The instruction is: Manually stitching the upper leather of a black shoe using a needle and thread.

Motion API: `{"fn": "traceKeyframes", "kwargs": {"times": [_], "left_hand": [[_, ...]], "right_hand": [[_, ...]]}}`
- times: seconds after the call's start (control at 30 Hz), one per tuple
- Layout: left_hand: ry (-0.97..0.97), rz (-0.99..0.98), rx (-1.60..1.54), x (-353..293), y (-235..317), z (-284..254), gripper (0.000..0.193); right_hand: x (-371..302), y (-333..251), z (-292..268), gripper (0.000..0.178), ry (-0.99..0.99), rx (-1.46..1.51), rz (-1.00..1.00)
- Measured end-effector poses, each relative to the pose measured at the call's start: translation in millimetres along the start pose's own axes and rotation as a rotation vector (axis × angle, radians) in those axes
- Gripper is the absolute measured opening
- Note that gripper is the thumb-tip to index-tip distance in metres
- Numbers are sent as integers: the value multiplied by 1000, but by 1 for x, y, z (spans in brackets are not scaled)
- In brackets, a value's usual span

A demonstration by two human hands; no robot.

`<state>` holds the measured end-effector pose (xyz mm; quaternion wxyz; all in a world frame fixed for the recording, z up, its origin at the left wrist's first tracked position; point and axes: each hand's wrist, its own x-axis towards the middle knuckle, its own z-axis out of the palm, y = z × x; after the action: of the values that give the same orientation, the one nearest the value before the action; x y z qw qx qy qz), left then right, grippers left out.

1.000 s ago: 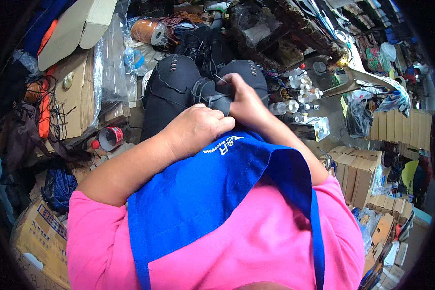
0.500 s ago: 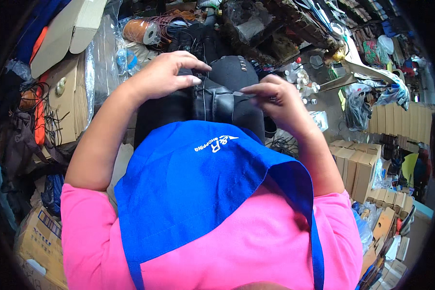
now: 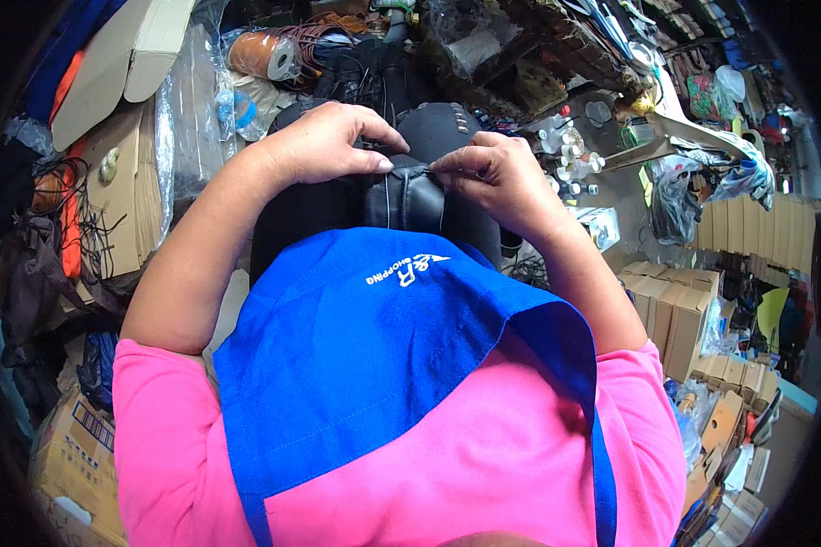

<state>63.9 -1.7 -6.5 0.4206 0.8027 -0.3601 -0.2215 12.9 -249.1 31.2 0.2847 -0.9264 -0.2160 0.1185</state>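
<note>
A black leather piece point(image 3: 416, 202) with pale seam lines lies across my lap on dark trousers; its full shape is partly covered by my hands and the apron. At its upper left edge is my left hand point(image 3: 333, 144), thumb on the near side and index finger curved over the far side. My right hand point(image 3: 506, 178) pinches the upper right edge, thumb and fingertips pressed together. Anything small between those fingertips is too fine to make out. The blue apron point(image 3: 365, 337) covers my front just below the piece.
Orange-brown cord on a spool point(image 3: 263, 56) lies beyond my left arm, near flat cardboard point(image 3: 123, 196). Small bottles point(image 3: 570, 150) stand past my right hand. Stacked cardboard boxes point(image 3: 670, 314) are at the right, and a large carton point(image 3: 73, 456) is at the lower left.
My right hand has moved left and inward, and its fingers now pinch the leather's edge. My left hand has shifted slightly right, its thumb and index finger closing at the piece.
</note>
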Motion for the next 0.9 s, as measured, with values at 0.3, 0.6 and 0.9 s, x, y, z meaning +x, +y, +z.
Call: {"fn": "traceKeyframes", "kwargs": {"times": [0.3,0.6,0.9], "left_hand": [[4,16,-16,2,3,0,33],[-77,-16,-78,5,-1,-5,36],[-223,-57,-82,28,-5,-3,35]], "right_hand": [[5,-4,-2,16,1,-142,-73],[9,7,4,17,-148,419,209],[9,26,23,15,-110,611,203]]}}
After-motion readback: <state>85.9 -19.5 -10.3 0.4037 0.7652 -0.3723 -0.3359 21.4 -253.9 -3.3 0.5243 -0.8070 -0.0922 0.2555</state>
